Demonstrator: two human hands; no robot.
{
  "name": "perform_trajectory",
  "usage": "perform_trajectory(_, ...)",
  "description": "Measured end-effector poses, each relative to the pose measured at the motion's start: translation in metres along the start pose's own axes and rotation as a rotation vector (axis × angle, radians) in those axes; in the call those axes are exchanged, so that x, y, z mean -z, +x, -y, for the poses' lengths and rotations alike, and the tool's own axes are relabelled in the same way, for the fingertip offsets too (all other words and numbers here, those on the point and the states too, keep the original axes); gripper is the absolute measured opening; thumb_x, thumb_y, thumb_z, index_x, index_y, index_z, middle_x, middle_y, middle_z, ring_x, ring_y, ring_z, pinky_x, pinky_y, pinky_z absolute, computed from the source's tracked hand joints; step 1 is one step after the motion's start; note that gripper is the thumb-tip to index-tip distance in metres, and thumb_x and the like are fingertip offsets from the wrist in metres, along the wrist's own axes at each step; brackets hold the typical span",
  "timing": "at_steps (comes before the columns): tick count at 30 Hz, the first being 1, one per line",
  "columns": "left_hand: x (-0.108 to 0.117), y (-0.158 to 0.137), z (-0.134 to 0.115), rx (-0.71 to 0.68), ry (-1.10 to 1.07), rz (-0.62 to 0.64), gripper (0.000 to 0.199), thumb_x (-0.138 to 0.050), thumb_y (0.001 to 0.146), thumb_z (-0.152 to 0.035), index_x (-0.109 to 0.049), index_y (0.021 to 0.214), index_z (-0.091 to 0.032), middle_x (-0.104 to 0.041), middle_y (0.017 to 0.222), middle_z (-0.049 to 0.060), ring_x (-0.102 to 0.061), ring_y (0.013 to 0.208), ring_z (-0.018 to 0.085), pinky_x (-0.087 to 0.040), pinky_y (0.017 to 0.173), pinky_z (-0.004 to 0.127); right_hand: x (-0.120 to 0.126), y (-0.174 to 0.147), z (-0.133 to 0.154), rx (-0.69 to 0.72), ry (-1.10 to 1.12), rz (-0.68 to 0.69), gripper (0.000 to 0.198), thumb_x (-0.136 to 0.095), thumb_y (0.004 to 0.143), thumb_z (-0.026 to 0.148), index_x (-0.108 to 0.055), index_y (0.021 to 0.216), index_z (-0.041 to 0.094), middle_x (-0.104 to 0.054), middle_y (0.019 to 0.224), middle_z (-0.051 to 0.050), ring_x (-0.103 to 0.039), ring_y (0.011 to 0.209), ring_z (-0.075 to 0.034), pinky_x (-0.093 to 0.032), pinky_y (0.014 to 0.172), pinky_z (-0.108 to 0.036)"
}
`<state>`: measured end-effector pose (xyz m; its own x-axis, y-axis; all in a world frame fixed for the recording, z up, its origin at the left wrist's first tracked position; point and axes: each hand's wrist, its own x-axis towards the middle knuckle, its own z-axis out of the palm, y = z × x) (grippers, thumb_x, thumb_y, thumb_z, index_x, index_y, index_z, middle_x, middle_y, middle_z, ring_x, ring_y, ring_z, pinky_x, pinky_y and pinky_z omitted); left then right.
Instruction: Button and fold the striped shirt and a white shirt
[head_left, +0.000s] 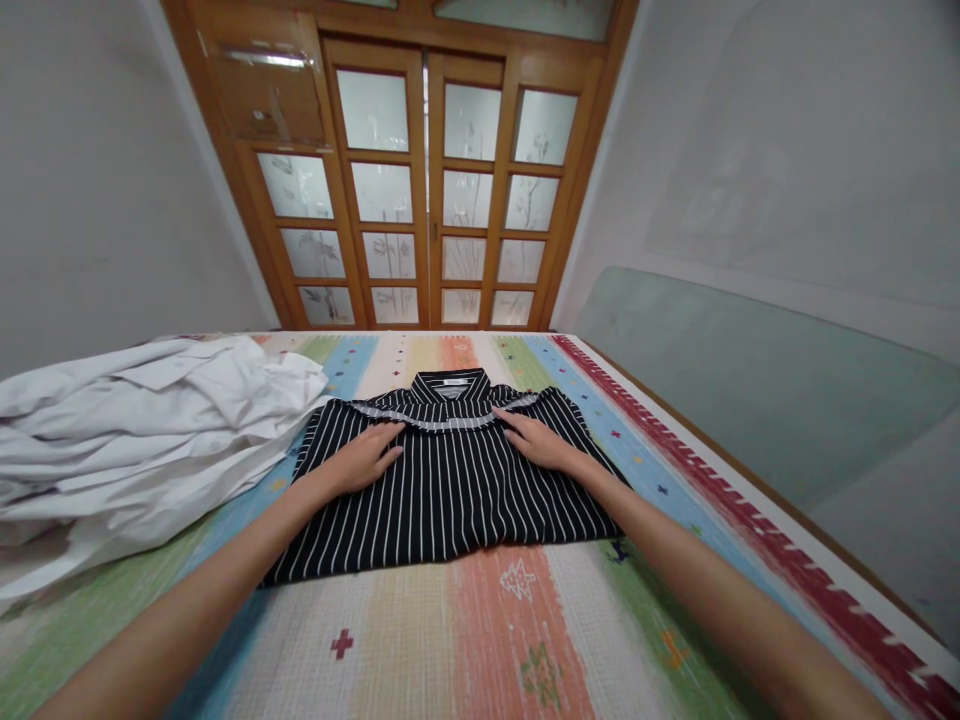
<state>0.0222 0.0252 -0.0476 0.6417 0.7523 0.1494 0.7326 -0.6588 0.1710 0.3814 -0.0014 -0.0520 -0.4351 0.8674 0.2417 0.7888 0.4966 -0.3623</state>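
A black shirt with white stripes (450, 490) lies folded on a colourful striped cover, its collar at the far end with a white label inside. The folded-up edge curves just below the collar and shows a paler inner side. My left hand (367, 455) rests flat on the left part of the shirt, fingers stretched toward that edge. On the right part lies my right hand (536, 440), its fingers spread and the fingertips at the edge. Neither hand grips the cloth.
Heaped white cloth (150, 430) lies on the left, close to the shirt. The striped cover (405, 640) spreads beneath everything. A pale green panel (750, 370) stands along the right wall. Wooden doors with glass panes (420, 190) close off the far end.
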Motion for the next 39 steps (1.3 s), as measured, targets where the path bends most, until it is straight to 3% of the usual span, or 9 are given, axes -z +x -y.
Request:
perform_trajectory(8,-0.003,0.034,0.007,0.029,-0.004,0.019,0.062,-0.027,0.097,-0.045,-0.033,0.146,-0.009,-0.037,0.153,0.016,-0.035,0.141,0.026,-0.025,0.117,0.043,-0.011,0.026,0.0,-0.045,0.024,-0.06,0.083,-0.041,0.088,0.02,0.006,0.155,0.014,-0.047,0.146,-0.014,-0.049,0.131,-0.027,-0.037,0.11,-0.049)
perform_trajectory(12,-0.009,0.044,0.012,0.068,-0.008,0.003,0.065,-0.027,0.097,-0.046,-0.026,0.15,-0.008,-0.028,0.157,0.016,-0.023,0.146,0.028,-0.022,0.118,0.045,-0.017,0.038,-0.008,-0.088,0.066,-0.098,0.09,-0.045,0.087,0.02,0.014,0.153,0.01,-0.049,0.143,-0.019,-0.048,0.131,-0.028,-0.036,0.11,-0.05)
perform_trajectory(17,-0.015,0.053,0.014,0.107,-0.021,-0.016,0.066,-0.023,0.097,-0.051,-0.028,0.15,-0.011,-0.025,0.158,0.014,-0.017,0.147,0.03,-0.023,0.117,0.049,-0.019,0.052,-0.015,-0.091,0.128,-0.159,0.091,-0.045,0.089,0.023,0.019,0.153,0.015,-0.043,0.148,-0.018,-0.042,0.137,-0.026,-0.031,0.112,-0.051)
perform_trajectory(21,-0.017,0.058,0.016,0.164,-0.003,0.008,0.067,-0.02,0.097,-0.052,-0.035,0.147,-0.009,-0.027,0.157,0.016,-0.02,0.146,0.032,-0.022,0.116,0.051,-0.023,0.059,-0.02,-0.119,0.101,-0.121,0.083,-0.043,0.092,0.03,0.009,0.155,0.017,-0.037,0.152,-0.015,-0.037,0.14,-0.025,-0.029,0.115,-0.048)
perform_trajectory(26,-0.019,0.051,0.023,0.183,0.045,-0.003,0.067,-0.019,0.097,-0.054,-0.04,0.145,-0.013,-0.032,0.155,0.013,-0.023,0.145,0.03,-0.022,0.116,0.051,-0.029,0.056,-0.031,-0.168,-0.1,-0.033,0.058,-0.035,0.097,0.042,-0.034,0.15,0.017,-0.034,0.154,-0.012,-0.026,0.145,-0.03,-0.024,0.116,-0.052)
perform_trajectory(28,-0.018,0.043,0.028,0.201,0.069,-0.011,0.066,-0.02,0.097,-0.054,-0.04,0.146,-0.014,-0.034,0.155,0.012,-0.024,0.145,0.03,-0.022,0.116,0.051,-0.028,0.049,-0.036,-0.186,-0.171,-0.016,0.055,-0.031,0.099,0.044,-0.043,0.145,0.017,-0.036,0.153,-0.012,-0.025,0.145,-0.03,-0.022,0.115,-0.054)
perform_trajectory(35,-0.008,-0.002,0.059,0.271,0.154,-0.053,0.064,-0.022,0.096,-0.051,-0.043,0.143,-0.014,-0.04,0.152,0.012,-0.031,0.143,0.028,-0.027,0.114,0.048,-0.005,0.001,-0.067,-0.337,-0.278,-0.059,0.055,-0.03,0.099,0.041,-0.045,0.143,0.011,-0.037,0.152,-0.015,-0.029,0.143,-0.031,-0.024,0.115,-0.053)
perform_trajectory(39,0.001,-0.016,0.062,0.321,0.253,-0.097,0.057,-0.027,0.095,-0.042,-0.052,0.134,-0.009,-0.048,0.145,0.016,-0.037,0.139,0.032,-0.031,0.111,0.051,0.004,-0.02,-0.075,-0.401,-0.347,-0.119,0.053,-0.031,0.099,0.036,-0.048,0.14,0.007,-0.042,0.149,-0.018,-0.028,0.143,-0.034,-0.024,0.114,-0.057)
